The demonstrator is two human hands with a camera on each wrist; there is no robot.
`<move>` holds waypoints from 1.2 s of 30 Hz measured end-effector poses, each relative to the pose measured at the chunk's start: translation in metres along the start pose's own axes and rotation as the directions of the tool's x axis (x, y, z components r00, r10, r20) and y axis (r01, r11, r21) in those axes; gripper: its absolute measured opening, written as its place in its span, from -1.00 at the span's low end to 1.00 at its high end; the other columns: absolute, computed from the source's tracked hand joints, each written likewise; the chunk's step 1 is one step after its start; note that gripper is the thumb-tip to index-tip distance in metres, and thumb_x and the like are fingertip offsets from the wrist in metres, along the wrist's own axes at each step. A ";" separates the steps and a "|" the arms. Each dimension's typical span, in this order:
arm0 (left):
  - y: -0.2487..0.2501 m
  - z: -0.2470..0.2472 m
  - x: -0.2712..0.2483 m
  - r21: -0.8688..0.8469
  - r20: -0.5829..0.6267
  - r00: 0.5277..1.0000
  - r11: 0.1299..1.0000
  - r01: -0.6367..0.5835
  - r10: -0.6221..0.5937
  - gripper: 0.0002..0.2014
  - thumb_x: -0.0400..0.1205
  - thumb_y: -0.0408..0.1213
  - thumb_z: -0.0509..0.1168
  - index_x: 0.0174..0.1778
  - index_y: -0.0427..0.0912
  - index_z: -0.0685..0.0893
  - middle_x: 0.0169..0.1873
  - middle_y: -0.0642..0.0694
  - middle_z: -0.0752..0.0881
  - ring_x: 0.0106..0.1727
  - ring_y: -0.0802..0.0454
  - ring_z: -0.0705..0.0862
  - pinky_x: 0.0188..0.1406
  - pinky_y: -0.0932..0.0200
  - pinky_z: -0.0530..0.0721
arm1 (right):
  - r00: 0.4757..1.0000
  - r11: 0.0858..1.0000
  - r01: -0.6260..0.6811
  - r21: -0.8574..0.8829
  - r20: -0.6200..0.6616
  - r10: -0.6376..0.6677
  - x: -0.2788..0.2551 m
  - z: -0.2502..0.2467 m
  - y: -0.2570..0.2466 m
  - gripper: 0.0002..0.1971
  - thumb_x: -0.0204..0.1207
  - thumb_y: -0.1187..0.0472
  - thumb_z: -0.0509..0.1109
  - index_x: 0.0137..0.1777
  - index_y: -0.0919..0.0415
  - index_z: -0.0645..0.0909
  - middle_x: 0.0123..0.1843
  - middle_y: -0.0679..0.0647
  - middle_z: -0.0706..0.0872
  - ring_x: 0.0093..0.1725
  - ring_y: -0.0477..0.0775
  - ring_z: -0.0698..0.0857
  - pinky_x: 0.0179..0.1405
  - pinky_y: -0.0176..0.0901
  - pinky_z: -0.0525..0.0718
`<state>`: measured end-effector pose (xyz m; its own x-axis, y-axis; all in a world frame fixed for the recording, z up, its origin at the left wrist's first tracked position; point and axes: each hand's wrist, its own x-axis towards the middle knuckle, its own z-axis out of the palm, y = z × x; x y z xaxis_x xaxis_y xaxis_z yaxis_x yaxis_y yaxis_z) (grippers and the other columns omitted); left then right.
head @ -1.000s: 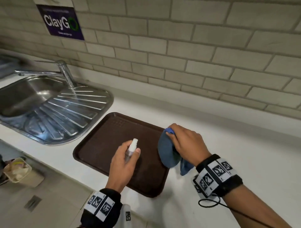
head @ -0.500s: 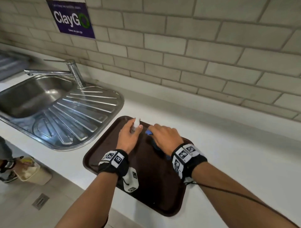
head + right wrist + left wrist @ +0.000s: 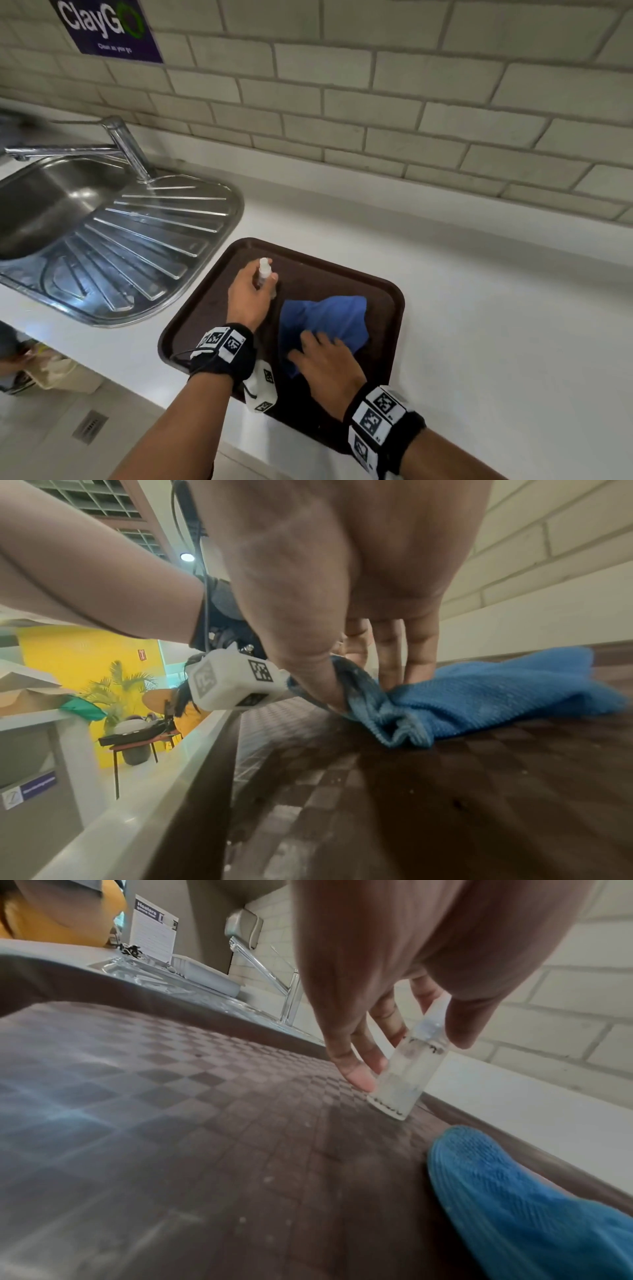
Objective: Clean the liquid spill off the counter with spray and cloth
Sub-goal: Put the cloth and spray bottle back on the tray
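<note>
A small clear spray bottle (image 3: 264, 274) stands upright on the brown tray (image 3: 191, 339), near its far left corner. My left hand (image 3: 263, 284) grips it; in the left wrist view the left hand's (image 3: 411, 1058) thumb and fingers are curled round the spray bottle (image 3: 400, 1091), whose base touches the tray. The blue cloth (image 3: 329, 317) lies crumpled on the tray to the right of the bottle. My right hand (image 3: 315, 346) rests on its near edge. In the right wrist view a fold of the cloth (image 3: 479, 696) is bunched between the right hand's (image 3: 363, 688) thumb and fingers.
The tray sits on a white counter (image 3: 496, 325) against a brick-tiled wall. A steel sink with a ribbed drainboard (image 3: 137, 240) and a tap (image 3: 125, 144) lies just left of the tray. The counter's front edge runs under my forearms.
A second ago both hands held the bottle and the cloth above the tray. Now the bottle stands on the tray and the cloth lies spread on it, with my right hand drawn back to its near edge.
</note>
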<state>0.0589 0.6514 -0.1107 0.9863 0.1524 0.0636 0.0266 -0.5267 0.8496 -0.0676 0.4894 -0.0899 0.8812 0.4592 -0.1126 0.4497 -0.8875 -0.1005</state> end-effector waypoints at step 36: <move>0.201 0.182 -0.357 -0.144 0.491 0.823 0.958 -0.247 0.286 -0.69 0.60 -0.29 0.46 0.10 0.27 0.70 0.15 0.35 0.62 0.15 0.36 0.63 -0.18 0.52 0.62 | 0.554 0.591 -0.483 0.646 -0.298 0.778 -0.446 0.026 0.173 -0.62 0.60 0.04 0.31 0.40 -0.24 0.45 0.09 -0.34 0.53 0.14 -0.29 0.49 0.00 -0.35 0.58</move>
<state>-0.2585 0.3392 -0.0582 0.8991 -0.4360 0.0381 -0.2419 -0.4223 0.8736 -0.3870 0.1321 -0.0831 0.8811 -0.4473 0.1538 -0.2544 -0.7222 -0.6432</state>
